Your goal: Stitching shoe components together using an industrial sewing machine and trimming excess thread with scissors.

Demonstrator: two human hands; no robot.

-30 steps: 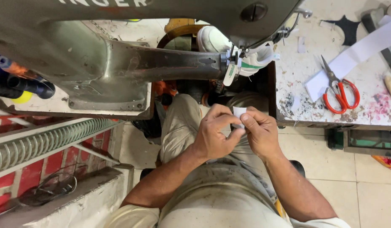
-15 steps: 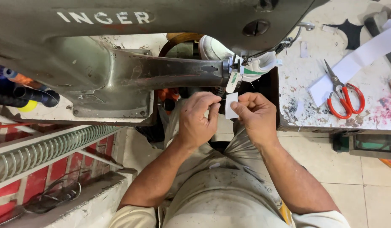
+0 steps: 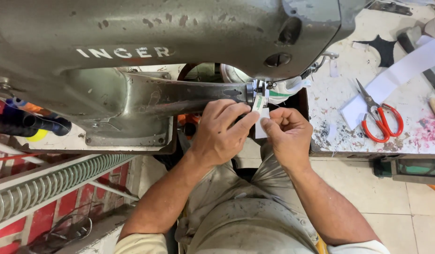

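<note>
Just right of frame centre, pinched between both hands: a small white tag (image 3: 261, 126), held upright with its top edge raised to the tip of the sewing machine (image 3: 133, 51) arm, presumably to line it up under the needle end. Left hand (image 3: 222, 131) curled closed, fingertips pressing the tag from the left side; right hand (image 3: 288, 134) likewise closed, thumb and forefinger gripping the tag's right edge. Both hands close together and touching the tag, so steadied from two sides. Directly above the tag, at the arm's tip, a white shoe with green trim (image 3: 285, 89) slipped over the narrow arm, probably so that stitching can reach inside it. On the right of the frame, a stained tabletop (image 3: 339, 136) carrying red-handled scissors (image 3: 379, 117) lying flat and closed, within easy reach, beside a long white strip (image 3: 396, 77) running toward the upper right corner, and a black cut-out piece (image 3: 382, 49) further up. At the left edge, dark thread spools (image 3: 24, 123) lying on their sides. No containers visible with contents that can be made out. Below, lap in worn grey trousers (image 3: 245, 221) over a tiled floor (image 3: 396, 207).
</note>
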